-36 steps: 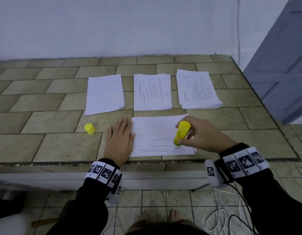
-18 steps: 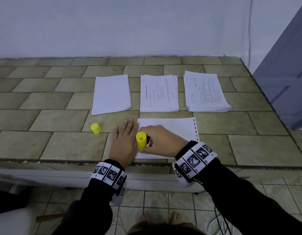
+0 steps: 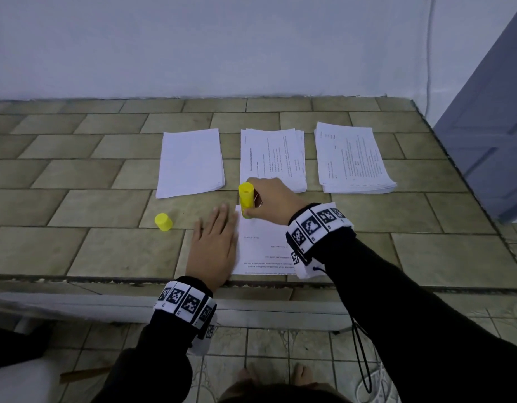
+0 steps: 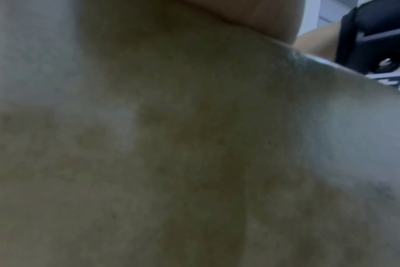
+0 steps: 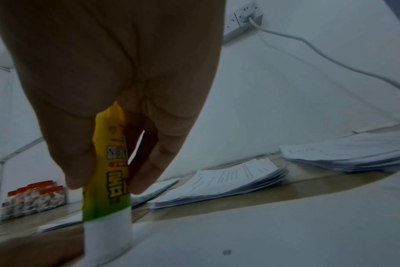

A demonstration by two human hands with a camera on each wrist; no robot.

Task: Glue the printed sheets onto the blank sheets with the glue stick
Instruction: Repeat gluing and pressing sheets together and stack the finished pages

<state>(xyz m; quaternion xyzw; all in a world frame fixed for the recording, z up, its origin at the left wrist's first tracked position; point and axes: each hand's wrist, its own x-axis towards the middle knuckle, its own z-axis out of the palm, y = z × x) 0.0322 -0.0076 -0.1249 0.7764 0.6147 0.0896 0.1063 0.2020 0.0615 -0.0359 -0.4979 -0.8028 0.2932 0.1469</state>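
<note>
A sheet (image 3: 268,245) with a few printed lines lies at the near edge of the tiled counter (image 3: 85,205). My left hand (image 3: 213,242) presses flat on its left edge, fingers straight. My right hand (image 3: 263,199) grips the yellow glue stick (image 3: 246,199), which stands nearly upright. In the right wrist view, the white tip of the glue stick (image 5: 107,180) touches the sheet (image 5: 263,234) at its far left corner. The stick's yellow cap (image 3: 163,221) lies left of my left hand. The left wrist view is blurred and shows only tile.
Three stacks lie side by side behind the sheet: blank paper (image 3: 190,162), a printed stack (image 3: 273,158) and a thicker printed stack (image 3: 351,158). A wall socket (image 5: 244,19) with a white cable and several jars (image 5: 32,198) stand against the wall. A blue door (image 3: 489,126) is at the right.
My right hand carried the glue stick from the sheet's right side across to its near left, then away along the left edge to the far left corner. The left hand stayed put.
</note>
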